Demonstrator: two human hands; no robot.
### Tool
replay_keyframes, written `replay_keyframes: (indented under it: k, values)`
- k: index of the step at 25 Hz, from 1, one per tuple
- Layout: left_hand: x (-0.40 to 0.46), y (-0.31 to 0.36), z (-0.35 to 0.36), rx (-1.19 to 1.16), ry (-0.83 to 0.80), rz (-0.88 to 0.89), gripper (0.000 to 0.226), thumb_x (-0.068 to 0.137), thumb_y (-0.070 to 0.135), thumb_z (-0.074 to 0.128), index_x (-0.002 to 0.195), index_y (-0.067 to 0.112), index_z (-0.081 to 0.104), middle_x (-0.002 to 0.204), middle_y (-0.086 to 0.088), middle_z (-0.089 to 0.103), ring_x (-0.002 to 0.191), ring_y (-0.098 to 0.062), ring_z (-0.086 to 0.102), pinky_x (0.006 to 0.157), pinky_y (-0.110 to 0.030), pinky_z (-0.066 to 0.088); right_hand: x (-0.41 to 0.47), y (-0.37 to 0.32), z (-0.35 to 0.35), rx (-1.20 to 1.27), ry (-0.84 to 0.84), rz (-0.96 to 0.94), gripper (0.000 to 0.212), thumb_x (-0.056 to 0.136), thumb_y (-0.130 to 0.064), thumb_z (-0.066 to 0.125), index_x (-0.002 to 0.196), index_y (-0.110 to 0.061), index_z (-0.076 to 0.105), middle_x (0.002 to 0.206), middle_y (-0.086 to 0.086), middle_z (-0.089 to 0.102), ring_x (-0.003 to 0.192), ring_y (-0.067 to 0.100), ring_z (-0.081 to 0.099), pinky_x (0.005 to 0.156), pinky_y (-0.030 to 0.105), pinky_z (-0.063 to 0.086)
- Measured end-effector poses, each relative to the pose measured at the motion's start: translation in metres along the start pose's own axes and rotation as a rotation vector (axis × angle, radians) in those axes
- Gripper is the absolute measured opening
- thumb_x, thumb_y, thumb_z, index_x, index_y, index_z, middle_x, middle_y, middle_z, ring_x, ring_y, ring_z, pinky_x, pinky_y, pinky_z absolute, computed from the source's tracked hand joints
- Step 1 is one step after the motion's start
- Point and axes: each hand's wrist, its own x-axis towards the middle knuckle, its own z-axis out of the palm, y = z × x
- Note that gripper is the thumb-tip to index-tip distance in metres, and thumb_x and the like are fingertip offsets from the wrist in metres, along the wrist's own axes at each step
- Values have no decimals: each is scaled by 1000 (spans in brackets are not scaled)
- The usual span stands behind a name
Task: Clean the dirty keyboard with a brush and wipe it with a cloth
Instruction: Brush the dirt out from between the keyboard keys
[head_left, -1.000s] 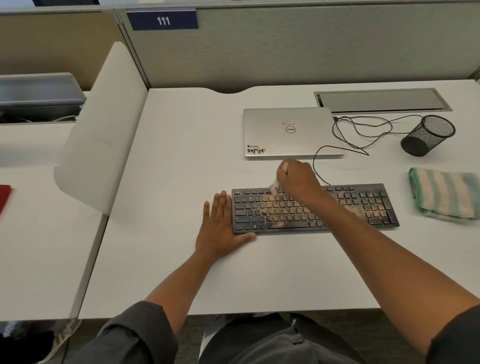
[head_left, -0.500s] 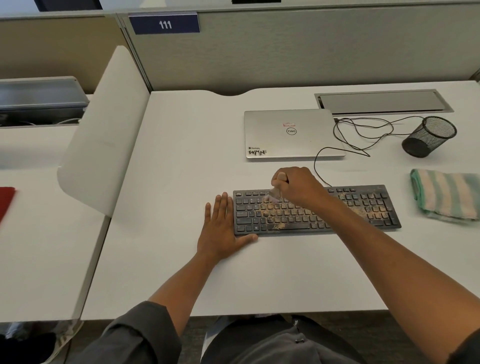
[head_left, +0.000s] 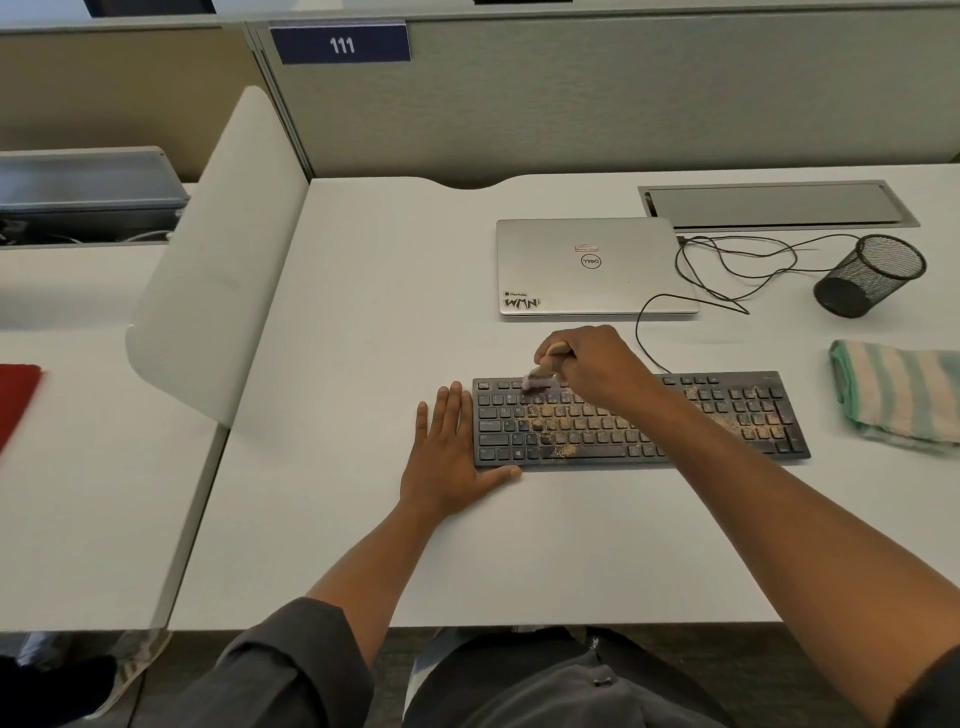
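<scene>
A black keyboard (head_left: 737, 415) lies on the white desk (head_left: 519, 545), with tan dust across its middle and right keys. My right hand (head_left: 597, 364) grips a small brush (head_left: 543, 375) by its wooden handle. The bristles touch the top key rows near the keyboard's left end. My left hand (head_left: 447, 452) lies flat on the desk against the keyboard's left edge, its thumb along the front corner. A striped green and cream cloth (head_left: 898, 395) sits folded to the right of the keyboard.
A closed silver laptop (head_left: 592, 265) lies behind the keyboard. A black cable (head_left: 727, 270) loops to its right. A black mesh pen cup (head_left: 872, 283) lies tipped at the far right. A white divider panel (head_left: 218, 260) stands on the left.
My right hand has swept the brush leftward along the top rows of the keyboard. My left hand has stayed in place beside the keyboard.
</scene>
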Motion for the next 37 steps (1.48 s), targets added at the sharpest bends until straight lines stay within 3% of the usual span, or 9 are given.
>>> replay_keyframes:
  k: [4,7,11,16,23,26,30,34,37]
  values:
    - [0,1,-1,-1,-7,-1,125,76,97,22,160,10,-11,169,-11,-14,153,-22,-23,124,-49,-13,1,-4,6,-123,-34,-3,16,92,-7,61,92,-14,75,84,-4,72,77,7,65,69,25,52]
    - [0,0,-1,3,-15,-6,126,76,98,22,160,10,-12,169,-10,-15,153,-22,-25,124,-49,-13,6,-1,-4,-148,-53,98,14,93,-1,58,84,-5,68,80,2,68,82,19,72,56,9,46]
    - [0,0,0,6,-19,-10,126,77,97,24,160,10,-12,168,-11,-15,153,-22,-25,124,-49,-13,10,-4,4,-124,9,48,15,92,-3,57,90,-1,72,91,9,73,70,1,62,59,11,47]
    - [0,0,-1,2,-20,-8,127,75,98,21,160,9,-10,169,-11,-14,153,-22,-24,124,-48,-14,6,4,1,-127,23,98,15,90,-1,59,76,-4,64,77,3,63,65,5,56,48,4,37]
    - [0,0,-1,-6,-19,-11,126,76,97,24,160,10,-10,169,-11,-13,153,-22,-23,124,-49,-12,20,-7,11,-204,90,39,22,89,-17,47,75,-7,61,71,5,69,73,26,65,67,38,53]
    - [0,1,-1,-10,-5,-4,126,77,97,25,160,10,-11,169,-11,-13,153,-22,-23,124,-49,-12,27,-9,12,-285,41,111,21,81,-12,51,76,5,63,70,14,68,63,28,59,58,35,46]
    - [-1,0,-1,-14,10,0,126,77,98,26,160,10,-11,169,-11,-12,154,-23,-21,124,-48,-12,25,-10,8,-214,143,67,22,91,-15,45,80,-6,61,68,8,69,65,18,65,63,35,52]
    - [0,0,0,-12,2,-9,127,76,98,27,161,9,-9,169,-11,-12,154,-22,-21,125,-49,-11,21,-5,13,-295,87,85,23,86,-14,48,79,1,64,74,15,68,70,30,64,66,41,53]
    - [0,0,0,-20,-4,-6,127,77,97,28,161,9,-9,169,-11,-12,154,-22,-21,125,-50,-10,17,2,0,-261,102,69,23,91,-15,48,79,-3,65,74,10,69,67,21,62,62,33,48]
